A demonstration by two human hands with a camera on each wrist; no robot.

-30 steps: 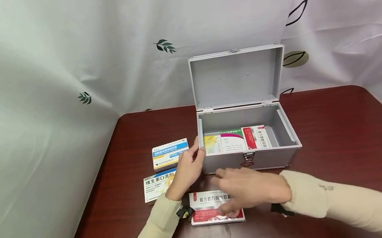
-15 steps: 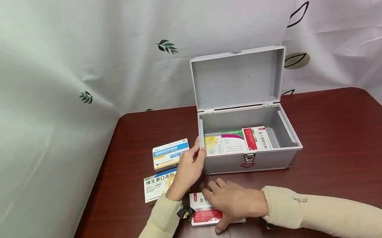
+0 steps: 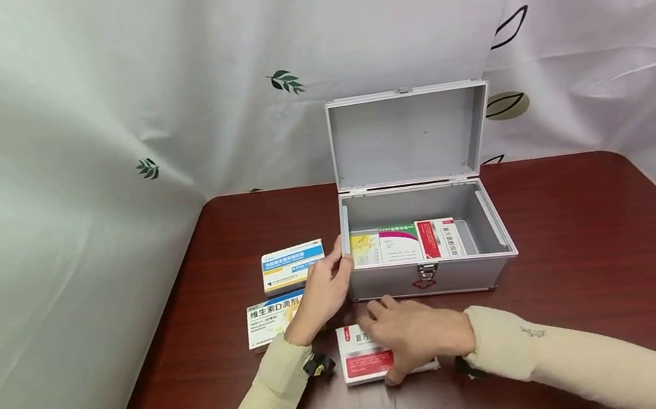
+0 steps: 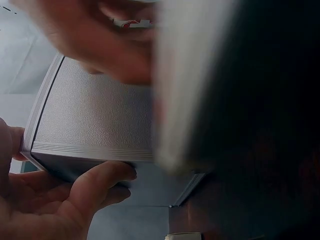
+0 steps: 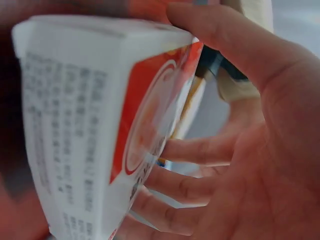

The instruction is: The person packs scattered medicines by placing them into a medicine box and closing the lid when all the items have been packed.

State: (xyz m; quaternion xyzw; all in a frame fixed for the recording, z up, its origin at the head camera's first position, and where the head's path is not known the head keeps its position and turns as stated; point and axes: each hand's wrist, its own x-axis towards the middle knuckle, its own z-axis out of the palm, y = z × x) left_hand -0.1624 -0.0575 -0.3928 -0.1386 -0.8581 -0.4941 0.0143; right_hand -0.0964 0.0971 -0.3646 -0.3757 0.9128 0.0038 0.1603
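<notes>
My left hand (image 3: pixel 324 293) grips the left front edge of a silver metal case (image 3: pixel 468 274) with a raised lid. In the left wrist view its thumb lies along the case wall. A red-and-white medicine box (image 3: pixel 365 366) lies flat in front of the case. My right hand (image 3: pixel 417 334) spans this box from above, thumb at the near edge and fingers at the far one, hiding its right part. The right wrist view shows the box's printed white side (image 5: pixel 70 130) close up between thumb and fingers. Inside the case stand several medicine boxes, including a red-and-white one (image 3: pixel 441 238).
Left of the case lie a blue-and-white medicine box (image 3: pixel 293 266) and a white vitamin D box (image 3: pixel 266 323), the latter partly behind my left forearm. A dark red table (image 3: pixel 589 250) carries everything. A pale curtain (image 3: pixel 210 95) hangs behind.
My right hand has come down onto the red-and-white box and taken hold of it. The box has shifted slightly right, away from my left wrist. My left hand has stayed on the case.
</notes>
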